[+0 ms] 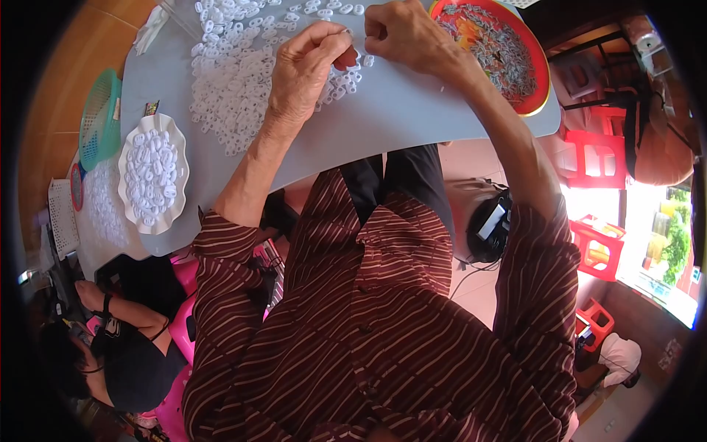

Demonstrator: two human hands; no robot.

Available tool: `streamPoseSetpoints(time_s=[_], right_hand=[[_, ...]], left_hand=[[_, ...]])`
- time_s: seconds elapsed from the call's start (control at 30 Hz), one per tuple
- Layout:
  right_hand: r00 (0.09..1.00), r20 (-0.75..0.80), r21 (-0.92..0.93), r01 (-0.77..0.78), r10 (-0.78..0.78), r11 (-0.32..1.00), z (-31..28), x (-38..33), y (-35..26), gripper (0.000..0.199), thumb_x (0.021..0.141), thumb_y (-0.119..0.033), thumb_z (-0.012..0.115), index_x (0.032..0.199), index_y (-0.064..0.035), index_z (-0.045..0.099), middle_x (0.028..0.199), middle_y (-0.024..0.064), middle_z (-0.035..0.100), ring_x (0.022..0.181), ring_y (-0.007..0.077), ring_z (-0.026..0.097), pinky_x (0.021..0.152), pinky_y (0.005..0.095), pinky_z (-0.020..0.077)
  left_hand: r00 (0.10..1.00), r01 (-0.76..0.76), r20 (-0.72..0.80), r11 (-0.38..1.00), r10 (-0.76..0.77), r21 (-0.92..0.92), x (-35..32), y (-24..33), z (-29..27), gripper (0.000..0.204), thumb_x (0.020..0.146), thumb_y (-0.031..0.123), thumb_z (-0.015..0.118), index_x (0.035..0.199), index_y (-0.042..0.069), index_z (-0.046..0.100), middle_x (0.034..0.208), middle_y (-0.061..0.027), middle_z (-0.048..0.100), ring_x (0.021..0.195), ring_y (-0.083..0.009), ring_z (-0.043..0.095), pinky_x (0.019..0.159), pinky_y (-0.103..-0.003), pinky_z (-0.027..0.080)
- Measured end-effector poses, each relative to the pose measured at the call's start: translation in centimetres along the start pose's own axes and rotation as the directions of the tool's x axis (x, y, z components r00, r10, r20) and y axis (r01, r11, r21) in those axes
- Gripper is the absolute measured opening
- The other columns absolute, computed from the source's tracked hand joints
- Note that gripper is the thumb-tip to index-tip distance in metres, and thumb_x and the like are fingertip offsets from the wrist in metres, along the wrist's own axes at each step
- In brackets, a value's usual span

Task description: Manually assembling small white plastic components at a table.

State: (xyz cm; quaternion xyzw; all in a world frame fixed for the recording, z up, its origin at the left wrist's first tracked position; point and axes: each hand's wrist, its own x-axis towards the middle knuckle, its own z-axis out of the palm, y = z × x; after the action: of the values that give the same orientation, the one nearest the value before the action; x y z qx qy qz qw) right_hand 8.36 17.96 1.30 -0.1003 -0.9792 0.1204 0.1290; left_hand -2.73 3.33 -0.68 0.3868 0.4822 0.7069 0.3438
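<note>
Over the far part of the grey table (375, 121), my left hand (309, 70) is closed in a pinch, thumb against forefinger. Whatever sits between those fingertips is too small to make out. To its right, my right hand (409, 37) is curled with its fingers bent inward, and its grip is hidden. A wide pile of small white oval plastic pieces with holes (232, 96) spreads beneath and left of my left hand. Beside my right forearm stands a red-rimmed round tray (543, 62) holding many small thin metal parts (508, 62).
A white scalloped dish (184, 180) with more white pieces stands at the left, next to a green basket (103, 121). Another person (140, 331) sits at the lower left. Red plastic stools (598, 158) and a further person (618, 361) are at the right.
</note>
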Motion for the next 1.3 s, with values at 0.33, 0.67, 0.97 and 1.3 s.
streamPoseSetpoints(time_s=[0.33, 0.67, 0.97, 1.3], right_hand=[[0.919, -0.237, 0.509, -0.160, 0.316, 0.846, 0.8, -4.0, -2.0, 0.016, 0.069, -0.012, 0.063, 0.077, 0.0022, 0.063, 0.066, 0.0127, 0.063, 0.060, 0.0216, 0.063, 0.060, 0.0315, 0.0503], [0.865, 0.044, 0.782, -0.341, 0.500, 0.522, 1.1, -5.7, -3.0, 0.020, 0.077, -0.014, 0.060, 0.088, 0.0008, 0.068, 0.066, 0.0032, 0.063, 0.061, 0.0079, 0.060, 0.060, 0.0221, 0.0498], [0.808, -0.046, 0.900, -0.222, 0.588, 0.374, 2.0, -6.1, -4.0, 0.018, 0.086, -0.010, 0.058, 0.096, 0.0032, 0.064, 0.072, 0.0058, 0.066, 0.064, 0.0085, 0.061, 0.061, 0.0234, 0.0509], [0.856, -0.088, 0.996, 0.087, 0.510, 0.025, 3.8, -6.2, -3.9, 0.011, 0.086, -0.009, 0.060, 0.094, -0.0013, 0.062, 0.081, 0.0011, 0.061, 0.073, 0.0080, 0.057, 0.071, 0.0222, 0.0481]], left_hand=[[1.000, 0.015, -0.010, 1.000, -0.015, -0.020, 0.5, -0.4, -0.9, 0.011, 0.086, 0.010, 0.059, 0.090, 0.001, 0.065, 0.069, -0.0032, 0.061, 0.066, -0.0087, 0.055, 0.064, -0.022, 0.044], [0.992, 0.079, 0.089, 0.994, -0.086, 0.080, -0.8, -0.4, 0.5, 0.014, 0.086, 0.016, 0.059, 0.085, 0.004, 0.065, 0.067, 0.0004, 0.059, 0.064, -0.0050, 0.052, 0.059, -0.020, 0.041], [0.983, 0.138, 0.089, 0.968, -0.160, 0.212, -1.1, -0.7, 0.8, 0.016, 0.087, 0.019, 0.058, 0.085, 0.004, 0.064, 0.066, 0.0014, 0.059, 0.063, -0.0031, 0.051, 0.057, -0.019, 0.039], [0.984, 0.087, 0.131, 0.970, -0.120, 0.228, -1.3, -0.7, 1.0, 0.016, 0.089, 0.018, 0.056, 0.087, 0.003, 0.063, 0.069, 0.0007, 0.061, 0.065, -0.0040, 0.053, 0.060, -0.019, 0.043]])
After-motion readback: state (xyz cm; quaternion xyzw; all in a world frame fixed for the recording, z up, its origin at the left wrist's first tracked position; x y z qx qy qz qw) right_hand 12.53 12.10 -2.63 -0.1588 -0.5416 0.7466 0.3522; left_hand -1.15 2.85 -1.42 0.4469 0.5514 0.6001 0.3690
